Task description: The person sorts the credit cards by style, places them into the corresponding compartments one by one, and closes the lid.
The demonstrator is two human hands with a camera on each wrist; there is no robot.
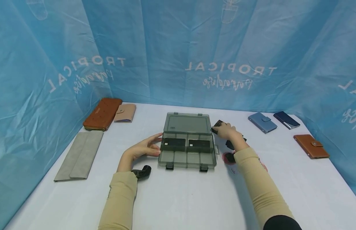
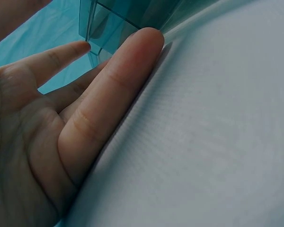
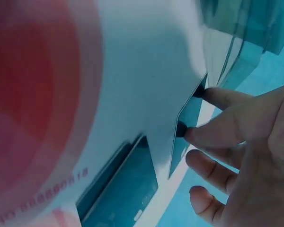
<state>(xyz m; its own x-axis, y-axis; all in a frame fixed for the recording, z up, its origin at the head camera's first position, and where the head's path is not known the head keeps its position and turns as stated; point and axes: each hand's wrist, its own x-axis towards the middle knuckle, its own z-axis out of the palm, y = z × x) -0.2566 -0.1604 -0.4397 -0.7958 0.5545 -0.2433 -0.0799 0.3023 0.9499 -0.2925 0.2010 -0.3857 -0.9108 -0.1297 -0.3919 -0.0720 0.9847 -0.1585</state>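
A translucent grey-green compartment box [image 1: 187, 158] lies with its lid [image 1: 187, 124] opened away from the person. Two dark rectangular blocks [image 1: 173, 144] sit side by side in its middle compartments. At the box's left side, my left hand [image 1: 144, 147] has its fingers spread and relaxed, fingertips right at the wall. The box's corner [image 2: 109, 26] shows beyond the fingers in the left wrist view. My right hand [image 1: 227, 131] pinches a glossy dark flat card [image 3: 187, 123] just right of the lid. Nearer the forearm lie more dark cards [image 3: 125, 184].
A red round print [image 1: 226, 158] shows partly under the right forearm. On the left are a brown wallet [image 1: 103, 111], a beige wallet [image 1: 125, 112] and a grey folder [image 1: 78, 156]. A blue wallet [image 1: 262, 122], dark case [image 1: 286, 120] and brown wallet [image 1: 311, 146] lie right.
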